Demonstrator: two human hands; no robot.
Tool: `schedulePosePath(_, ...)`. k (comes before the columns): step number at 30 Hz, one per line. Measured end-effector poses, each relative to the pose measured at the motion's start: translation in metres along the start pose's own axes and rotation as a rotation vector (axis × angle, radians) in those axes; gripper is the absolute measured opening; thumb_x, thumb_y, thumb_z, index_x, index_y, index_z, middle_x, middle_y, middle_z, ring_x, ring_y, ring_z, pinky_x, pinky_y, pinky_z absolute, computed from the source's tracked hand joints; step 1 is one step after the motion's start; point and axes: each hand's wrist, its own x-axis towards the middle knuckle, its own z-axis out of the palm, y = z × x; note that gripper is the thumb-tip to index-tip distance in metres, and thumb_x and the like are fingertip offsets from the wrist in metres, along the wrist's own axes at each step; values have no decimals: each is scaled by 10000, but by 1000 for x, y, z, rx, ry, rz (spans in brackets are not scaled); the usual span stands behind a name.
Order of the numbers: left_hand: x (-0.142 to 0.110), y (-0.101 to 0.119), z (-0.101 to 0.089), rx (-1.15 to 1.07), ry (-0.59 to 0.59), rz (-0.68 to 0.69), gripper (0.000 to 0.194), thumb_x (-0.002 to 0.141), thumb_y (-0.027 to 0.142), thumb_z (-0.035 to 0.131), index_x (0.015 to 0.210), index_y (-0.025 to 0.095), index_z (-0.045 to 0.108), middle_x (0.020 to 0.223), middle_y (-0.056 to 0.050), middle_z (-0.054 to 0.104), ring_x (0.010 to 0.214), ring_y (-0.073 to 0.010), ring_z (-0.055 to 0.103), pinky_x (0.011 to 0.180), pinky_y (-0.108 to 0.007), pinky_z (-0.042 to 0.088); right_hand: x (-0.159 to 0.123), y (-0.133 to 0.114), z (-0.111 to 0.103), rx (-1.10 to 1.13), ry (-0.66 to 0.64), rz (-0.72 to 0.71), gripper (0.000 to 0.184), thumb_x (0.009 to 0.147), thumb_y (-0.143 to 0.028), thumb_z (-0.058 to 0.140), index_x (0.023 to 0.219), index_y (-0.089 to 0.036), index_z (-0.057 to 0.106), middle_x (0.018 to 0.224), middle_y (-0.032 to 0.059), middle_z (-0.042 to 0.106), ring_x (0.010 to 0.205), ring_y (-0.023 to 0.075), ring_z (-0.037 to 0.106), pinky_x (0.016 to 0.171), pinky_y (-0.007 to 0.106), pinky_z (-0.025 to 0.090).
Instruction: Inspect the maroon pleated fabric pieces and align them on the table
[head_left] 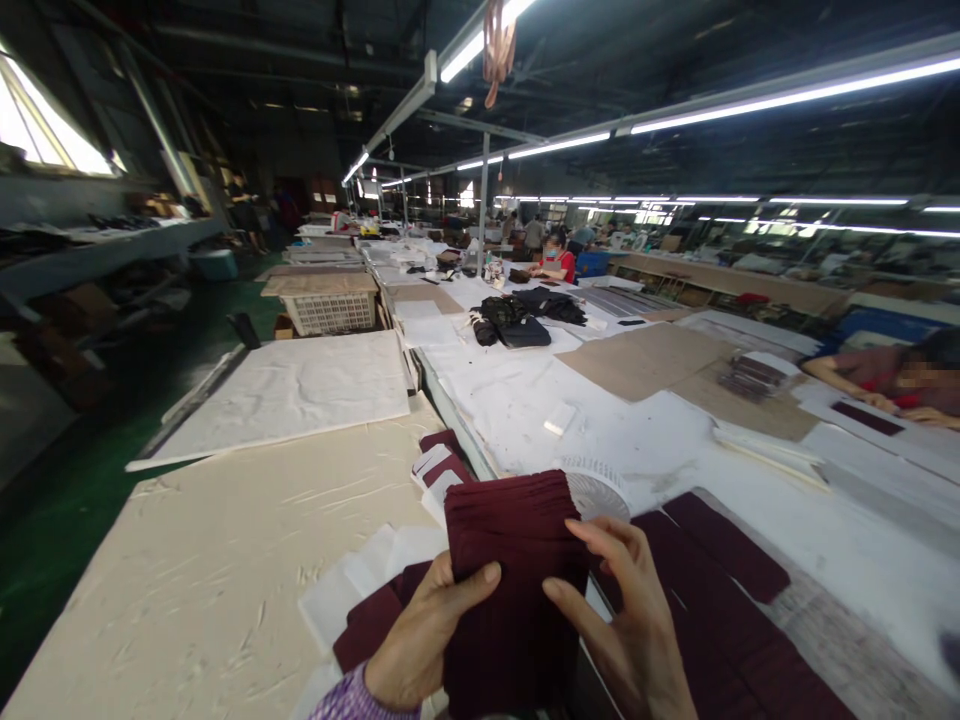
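A thick stack of maroon fabric pieces is held up in front of me, its layered edges showing at the top. My left hand grips it from the left, thumb pressed on the front face and the other fingers hidden behind. On the right side, my right hand has its thumb against the front and its index finger at the upper right corner. Just below and left lie more maroon pieces with white sheets. To the right, maroon panels are laid out flat on the table.
A white round fan-like grille sits behind the stack. Beyond are a small white block, dark folded garments and a white plastic basket. A co-worker leans over the table at right; another person sits farther back.
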Motion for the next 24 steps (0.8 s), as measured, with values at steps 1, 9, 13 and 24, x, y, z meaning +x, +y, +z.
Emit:
schedulePosePath(1, 0, 0, 0, 3, -5, 4, 291, 715, 204, 761, 996, 140, 724, 960, -106, 760, 942, -263, 697, 929, -379, 511, 2, 1, -1, 42, -21, 28, 329, 749, -352, 735, 1060, -269, 666, 1036, 64, 569, 915, 213, 586, 753, 325, 526)
schedulePosePath(9, 3, 1, -6, -25, 1, 8, 280, 733, 220, 752, 997, 131, 727, 910, -116, 766, 936, -280, 702, 943, -400, 505, -2, 0, 0, 677, -374, 458, 269, 822, -378, 661, 1021, -199, 682, 1139, 100, 644, 1026, 251, 625, 878, 355, 532)
schedulePosePath(13, 3, 2, -5, -40, 39, 5, 325, 765, 258, 727, 1067, 139, 700, 996, -118, 755, 1029, -279, 674, 1012, -409, 459, 1, -4, 0, 684, -376, 534, 265, 841, -381, 644, 1042, -215, 691, 1057, 67, 701, 950, 233, 646, 848, 326, 542)
schedulePosePath(24, 9, 5, -11, -302, -159, -58, 628, 909, 543, 406, 1342, 98, 505, 1289, -148, 622, 1281, -270, 500, 1144, -390, 300, 11, -2, -2, 434, -345, 510, 278, 805, -459, 642, 791, -182, 656, 775, 37, 671, 786, 216, 643, 702, 272, 553)
